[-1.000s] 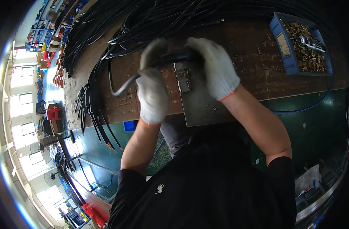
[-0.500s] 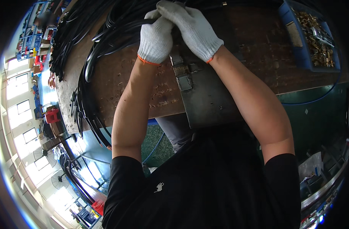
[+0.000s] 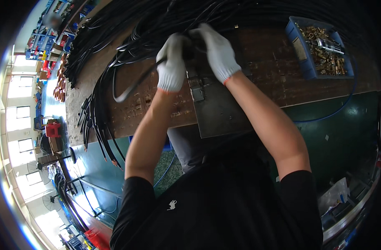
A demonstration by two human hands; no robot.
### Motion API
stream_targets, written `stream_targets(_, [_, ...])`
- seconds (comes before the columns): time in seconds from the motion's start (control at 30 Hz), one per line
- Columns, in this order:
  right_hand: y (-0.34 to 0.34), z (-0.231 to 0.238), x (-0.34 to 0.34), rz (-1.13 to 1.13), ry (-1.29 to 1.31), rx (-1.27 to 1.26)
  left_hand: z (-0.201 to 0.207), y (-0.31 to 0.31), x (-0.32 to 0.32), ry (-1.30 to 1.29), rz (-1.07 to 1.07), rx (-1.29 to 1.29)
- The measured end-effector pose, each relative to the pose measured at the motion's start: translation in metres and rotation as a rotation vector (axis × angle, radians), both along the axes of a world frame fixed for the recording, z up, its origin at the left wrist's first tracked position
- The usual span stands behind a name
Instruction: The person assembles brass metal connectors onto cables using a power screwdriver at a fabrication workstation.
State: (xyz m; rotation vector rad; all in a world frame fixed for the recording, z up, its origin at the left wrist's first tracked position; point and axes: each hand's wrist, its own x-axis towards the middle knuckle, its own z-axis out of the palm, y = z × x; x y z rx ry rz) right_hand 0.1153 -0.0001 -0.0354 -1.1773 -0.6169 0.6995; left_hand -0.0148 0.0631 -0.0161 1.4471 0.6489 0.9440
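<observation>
My left hand (image 3: 171, 62), in a white knit glove with an orange cuff, is closed around a black cable (image 3: 137, 86). The cable leaves the glove on its left side and bends in a loop above the brown workbench (image 3: 130, 111). My right hand (image 3: 221, 54), gloved the same way, is a short gap to the right. Its fingertips point forward and toward the left hand, smeared by motion, so whether they hold anything cannot be told. Between the hands is a dark blurred area. Nearer my body, a dark metal plate (image 3: 217, 114) with a small block (image 3: 197, 92) lies at the bench edge.
Bundles of black cables (image 3: 103, 39) cover the far and left parts of the bench; several cut ends (image 3: 115, 162) hang over its front edge. A blue bin (image 3: 309, 73) of brass fittings (image 3: 326, 60) stands at the right, with a metallic tool (image 3: 330, 46) on top. A blue hose (image 3: 323, 118) runs below.
My hands, pressed together before, have come apart, the right one moving away to the right. The cable loop at the left has swung lower, and the whole view has shifted slightly.
</observation>
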Motion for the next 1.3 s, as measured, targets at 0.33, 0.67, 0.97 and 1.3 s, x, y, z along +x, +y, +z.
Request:
stream_targets(0.33, [-0.120,0.049,-0.061,0.248,-0.804,0.242,0.015,-0.110,-0.058,-0.824,-0.170,-1.055])
stream_targets(0.67, [-0.145,0.056,-0.080,0.205,-1.039,0.234,0.019,-0.143,-0.069,-0.749,-0.118,-0.959])
stream_targets(0.97, [-0.088,0.054,0.074,-0.322,0.054,0.112,-0.015,-0.177,-0.134,-0.490,0.015,-0.668])
stream_targets(1.3, [-0.110,-0.017,0.044,0.103,-0.349,0.021,-0.083,-0.194,-0.241,-0.594,0.395,-0.839])
